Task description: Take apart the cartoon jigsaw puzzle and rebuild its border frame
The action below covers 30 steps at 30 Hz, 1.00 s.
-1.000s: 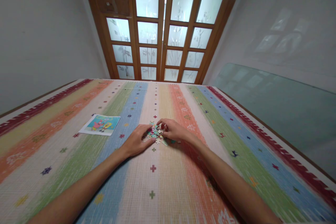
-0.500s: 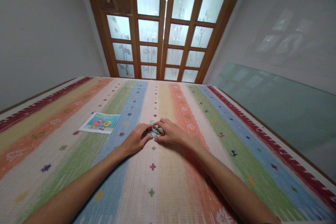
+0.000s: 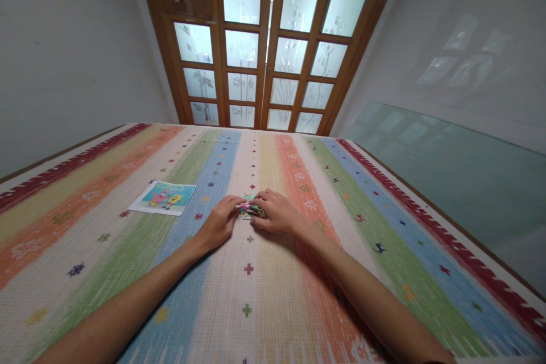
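A small heap of colourful jigsaw puzzle pieces (image 3: 246, 210) lies on the striped cloth, pressed together between my two hands. My left hand (image 3: 220, 219) is curled against the heap's left side, its fingertips on the pieces. From the right, my right hand (image 3: 276, 214) bends its fingers over the heap, hiding part of it. A few loose pieces show just beyond the fingertips. Left of my hands lies a printed cartoon picture (image 3: 164, 198) on white paper, flat on the cloth and touched by neither hand.
The striped cloth (image 3: 249, 296) with printed crosses and stars covers the wide table. Wooden doors with frosted panes (image 3: 242, 48) stand beyond the far edge. A pale green glass panel (image 3: 447, 165) leans along the right wall.
My hands have closed in on the heap, squeezing the pieces together. My left thumb has drawn back from the near side, and my right fingers now cover more of the pieces.
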{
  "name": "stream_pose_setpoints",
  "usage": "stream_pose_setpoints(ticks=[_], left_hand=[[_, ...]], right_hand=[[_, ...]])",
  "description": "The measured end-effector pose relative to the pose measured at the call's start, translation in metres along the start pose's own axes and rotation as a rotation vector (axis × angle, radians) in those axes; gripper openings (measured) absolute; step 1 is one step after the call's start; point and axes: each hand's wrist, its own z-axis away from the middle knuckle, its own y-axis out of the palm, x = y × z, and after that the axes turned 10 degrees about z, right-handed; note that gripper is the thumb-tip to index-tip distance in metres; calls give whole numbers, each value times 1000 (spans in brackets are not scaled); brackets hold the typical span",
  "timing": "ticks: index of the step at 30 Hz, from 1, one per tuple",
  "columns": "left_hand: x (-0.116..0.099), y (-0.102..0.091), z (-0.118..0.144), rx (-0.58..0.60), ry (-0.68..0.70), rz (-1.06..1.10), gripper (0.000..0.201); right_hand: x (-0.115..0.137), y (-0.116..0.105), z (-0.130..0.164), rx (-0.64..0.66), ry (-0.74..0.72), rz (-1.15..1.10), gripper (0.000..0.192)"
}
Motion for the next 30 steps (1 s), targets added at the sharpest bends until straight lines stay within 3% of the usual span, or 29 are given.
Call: stream_pose_setpoints(ticks=[3, 7, 12, 16, 23, 30], left_hand=[[1, -1, 1, -35, 11, -13, 32], [3, -1, 2, -87, 14, -42, 34], [1, 0, 1, -26, 9, -27, 31], [-1, 2, 2, 62, -6, -24, 41], [-1, 2, 0, 53, -69, -60, 25], [0, 2, -1, 45, -28, -15, 26]], right_hand=[[-2, 7, -1, -10, -56, -10, 33], [1, 13, -2, -4, -24, 75, 18], [5, 10, -3, -24, 14, 130, 19], [4, 8, -3, -76, 63, -1, 18], [-4, 8, -5, -201, 129, -311, 17], [-16, 15, -4, -219, 126, -340, 34]])
